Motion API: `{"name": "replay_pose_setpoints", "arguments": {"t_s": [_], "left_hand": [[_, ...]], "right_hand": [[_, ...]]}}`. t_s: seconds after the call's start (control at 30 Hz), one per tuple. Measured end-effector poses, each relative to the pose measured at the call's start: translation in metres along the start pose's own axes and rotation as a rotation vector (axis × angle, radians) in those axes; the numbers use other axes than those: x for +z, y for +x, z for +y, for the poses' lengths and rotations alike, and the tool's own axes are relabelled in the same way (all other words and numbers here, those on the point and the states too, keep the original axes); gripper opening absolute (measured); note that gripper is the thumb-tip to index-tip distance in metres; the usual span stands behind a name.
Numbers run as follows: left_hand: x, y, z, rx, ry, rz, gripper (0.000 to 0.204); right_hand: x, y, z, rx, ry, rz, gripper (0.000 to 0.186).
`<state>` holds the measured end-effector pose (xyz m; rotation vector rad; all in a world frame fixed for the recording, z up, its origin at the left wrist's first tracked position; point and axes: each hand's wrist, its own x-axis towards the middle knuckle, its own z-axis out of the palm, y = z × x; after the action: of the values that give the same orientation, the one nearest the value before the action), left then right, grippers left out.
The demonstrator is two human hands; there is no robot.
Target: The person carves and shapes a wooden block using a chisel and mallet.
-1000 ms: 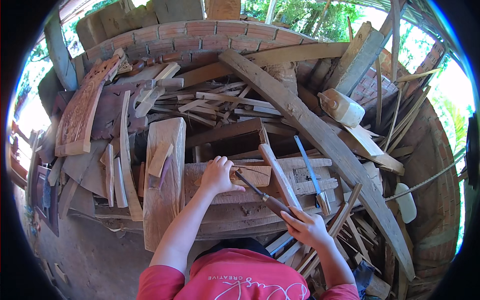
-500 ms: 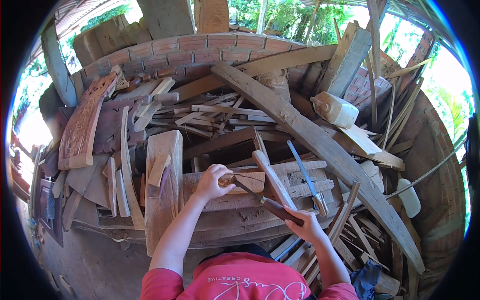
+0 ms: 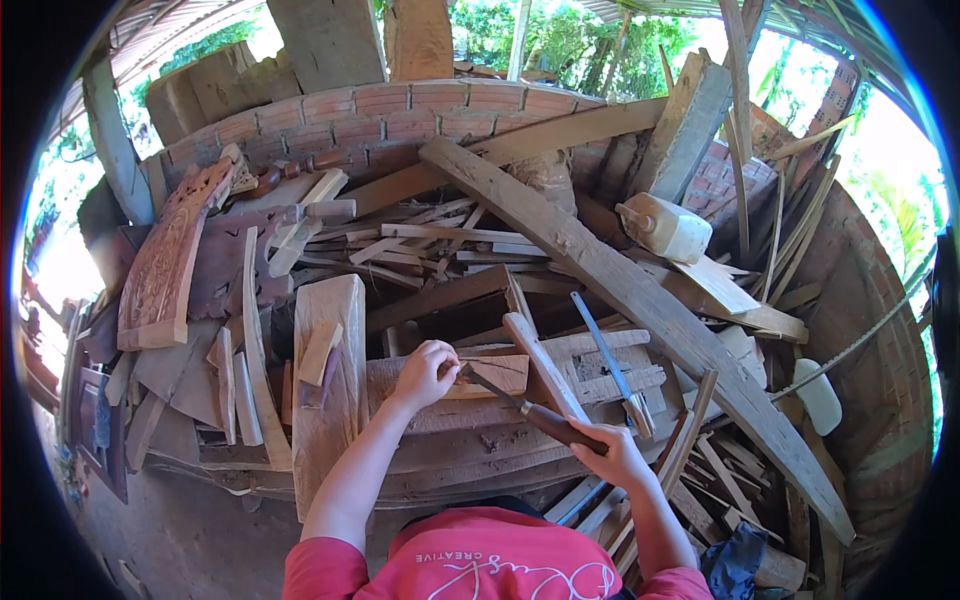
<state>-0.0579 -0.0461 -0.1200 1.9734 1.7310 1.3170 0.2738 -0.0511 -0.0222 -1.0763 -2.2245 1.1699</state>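
My right hand grips the brown wooden handle of a hand tool with a narrow dark blade; whether it is a chisel or a knife I cannot make out. Its blade slants up and left across a small wood block, which lies on a rough timber. At the block's left end, close to the blade tip, my left hand is closed with thumb and fingers together. Whatever sits between those fingers is hidden.
A thick upright board stands left of my hands. Right of the block lie a pale wood strip and a blue-bladed saw. A long heavy beam crosses diagonally, with a plastic jug beyond it. Scrap wood is piled around.
My left fingers have curled in and drawn together, from a looser hold at the block's end. The right hand keeps its grip with little movement. The view has shifted slightly.
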Motion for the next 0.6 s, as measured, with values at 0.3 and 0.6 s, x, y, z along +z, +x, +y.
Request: {"name": "replay_pose_setpoints", "arguments": {"t_s": [0.3, 0.6], "left_hand": [[-0.006, 0.0, 0.011, 0.094, 0.057, -0.031, 0.016], [-0.003, -0.002, -0.001, 0.03, -0.051, -0.043, 0.012]], "right_hand": [[0.002, 0.002, -0.003, -0.005, -0.009, 0.03, 0.039], [0.002, 0.002, -0.005, 0.06, 0.007, 0.008, 0.038]]}}
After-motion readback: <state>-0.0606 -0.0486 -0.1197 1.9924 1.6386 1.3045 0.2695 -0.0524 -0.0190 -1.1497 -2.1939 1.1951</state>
